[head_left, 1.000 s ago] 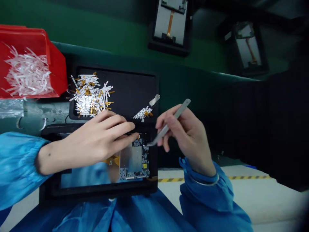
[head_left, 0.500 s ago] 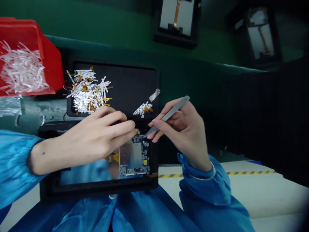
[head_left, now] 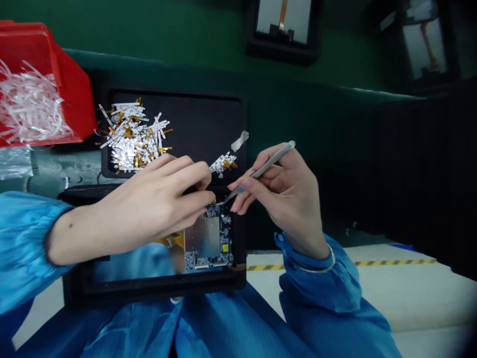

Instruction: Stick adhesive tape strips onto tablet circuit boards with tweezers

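Observation:
A black framed panel (head_left: 156, 288) lies before me, its back up, with a circuit board (head_left: 210, 238) and silver shield showing. My left hand (head_left: 156, 204) rests over the board's upper edge, fingers curled and pressed together at the tips; what they pinch is hidden. My right hand (head_left: 283, 189) grips metal tweezers (head_left: 257, 174), whose tips meet the left fingertips at the board's top edge. Both arms wear blue sleeves.
A black tray (head_left: 208, 119) behind holds a pile of white and orange flex strips (head_left: 132, 139) and a smaller cluster (head_left: 223, 163). A red bin (head_left: 74, 89) of white strips stands at the left. Two more framed panels (head_left: 285, 25) lie on the green belt beyond.
My right hand has brought the tweezers left, and their tips have gone from the board's right side to my left fingertips. The left hand has stayed in place.

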`<state>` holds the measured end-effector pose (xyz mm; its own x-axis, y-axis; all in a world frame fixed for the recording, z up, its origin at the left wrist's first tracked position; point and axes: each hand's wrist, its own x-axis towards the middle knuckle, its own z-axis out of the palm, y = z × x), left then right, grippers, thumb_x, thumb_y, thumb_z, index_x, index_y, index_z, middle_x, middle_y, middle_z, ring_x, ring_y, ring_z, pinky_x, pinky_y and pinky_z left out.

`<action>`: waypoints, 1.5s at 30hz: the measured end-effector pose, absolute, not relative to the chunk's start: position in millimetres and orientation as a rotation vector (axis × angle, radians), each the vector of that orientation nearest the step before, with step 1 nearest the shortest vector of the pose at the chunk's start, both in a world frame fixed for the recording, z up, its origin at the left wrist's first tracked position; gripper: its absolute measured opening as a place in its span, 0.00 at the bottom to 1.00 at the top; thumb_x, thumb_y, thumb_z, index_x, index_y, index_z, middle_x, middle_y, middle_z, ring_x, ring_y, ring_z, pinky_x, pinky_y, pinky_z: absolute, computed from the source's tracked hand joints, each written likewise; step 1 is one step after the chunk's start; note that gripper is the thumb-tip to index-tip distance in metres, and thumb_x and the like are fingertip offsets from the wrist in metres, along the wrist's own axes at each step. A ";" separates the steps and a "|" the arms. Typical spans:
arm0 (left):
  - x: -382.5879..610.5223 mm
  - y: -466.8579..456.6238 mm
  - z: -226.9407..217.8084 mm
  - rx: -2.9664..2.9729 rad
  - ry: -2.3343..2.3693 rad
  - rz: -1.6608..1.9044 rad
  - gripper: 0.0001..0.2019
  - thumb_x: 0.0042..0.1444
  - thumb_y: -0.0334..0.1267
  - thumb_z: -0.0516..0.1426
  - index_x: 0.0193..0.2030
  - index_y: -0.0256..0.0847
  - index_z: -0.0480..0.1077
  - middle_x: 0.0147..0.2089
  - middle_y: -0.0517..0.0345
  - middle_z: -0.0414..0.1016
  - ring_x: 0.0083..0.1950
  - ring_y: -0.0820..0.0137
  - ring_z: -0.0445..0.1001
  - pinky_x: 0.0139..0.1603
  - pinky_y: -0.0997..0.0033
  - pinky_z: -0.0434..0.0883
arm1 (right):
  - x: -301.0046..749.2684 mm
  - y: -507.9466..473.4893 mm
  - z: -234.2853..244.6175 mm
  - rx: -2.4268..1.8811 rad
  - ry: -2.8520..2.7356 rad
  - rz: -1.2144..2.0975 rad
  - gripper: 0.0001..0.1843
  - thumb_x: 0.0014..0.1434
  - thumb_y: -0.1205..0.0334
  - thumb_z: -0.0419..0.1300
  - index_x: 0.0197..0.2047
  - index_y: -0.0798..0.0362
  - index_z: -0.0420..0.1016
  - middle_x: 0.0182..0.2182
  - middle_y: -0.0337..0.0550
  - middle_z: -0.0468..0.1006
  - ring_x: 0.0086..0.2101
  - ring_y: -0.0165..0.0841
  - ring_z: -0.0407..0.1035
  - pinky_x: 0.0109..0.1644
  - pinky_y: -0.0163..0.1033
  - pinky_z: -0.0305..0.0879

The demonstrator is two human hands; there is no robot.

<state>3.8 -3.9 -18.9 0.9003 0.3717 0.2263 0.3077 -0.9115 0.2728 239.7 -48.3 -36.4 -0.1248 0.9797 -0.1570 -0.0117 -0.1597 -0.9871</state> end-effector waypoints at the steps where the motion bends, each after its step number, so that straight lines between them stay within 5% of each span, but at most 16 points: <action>1: 6.8 -3.5 -20.5 2.800 0.535 0.397 0.13 0.73 0.38 0.51 0.47 0.34 0.74 0.44 0.48 0.71 0.40 0.62 0.69 0.41 0.62 0.66 | 239.5 -48.3 -36.5 -1.251 -1.197 1.415 0.15 0.64 0.60 0.69 0.40 0.45 0.63 0.30 0.30 0.84 0.22 0.32 0.80 0.22 0.37 0.79; 8: 17.9 4.4 -23.8 2.402 0.665 0.357 0.03 0.70 0.32 0.52 0.42 0.39 0.66 0.42 0.55 0.67 0.39 0.68 0.68 0.38 0.68 0.67 | 239.4 -48.0 -36.8 -1.293 -1.232 1.397 0.17 0.63 0.57 0.70 0.40 0.45 0.62 0.30 0.31 0.84 0.21 0.32 0.79 0.21 0.36 0.79; 13: 7.2 -1.4 -17.7 2.525 0.631 0.411 0.04 0.72 0.33 0.52 0.47 0.41 0.67 0.45 0.53 0.70 0.42 0.66 0.70 0.43 0.63 0.69 | 239.4 -48.0 -35.5 -1.298 -1.220 1.408 0.16 0.64 0.58 0.69 0.40 0.45 0.63 0.30 0.30 0.83 0.22 0.32 0.79 0.22 0.36 0.80; 19: -7.2 -15.1 -21.0 2.800 0.537 0.393 0.14 0.74 0.33 0.49 0.60 0.35 0.68 0.51 0.47 0.77 0.49 0.60 0.71 0.43 0.60 0.66 | 239.8 -45.5 -34.6 -1.286 -1.232 1.431 0.15 0.64 0.62 0.69 0.40 0.45 0.63 0.29 0.29 0.83 0.21 0.31 0.79 0.21 0.34 0.78; 45: -13.0 -20.0 -30.5 2.752 0.485 0.485 0.14 0.75 0.32 0.47 0.59 0.37 0.71 0.53 0.51 0.81 0.59 0.61 0.74 0.53 0.58 0.67 | 244.5 -41.9 -40.1 -1.136 -1.390 1.372 0.14 0.66 0.66 0.67 0.42 0.45 0.63 0.29 0.26 0.82 0.23 0.28 0.79 0.22 0.33 0.78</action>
<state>-13.0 -20.0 -30.5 0.8856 0.3758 0.2728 0.2728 -0.8964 0.3493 244.5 -41.9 -40.1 -0.2220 0.9747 -0.0242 0.0371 -0.0164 -0.9992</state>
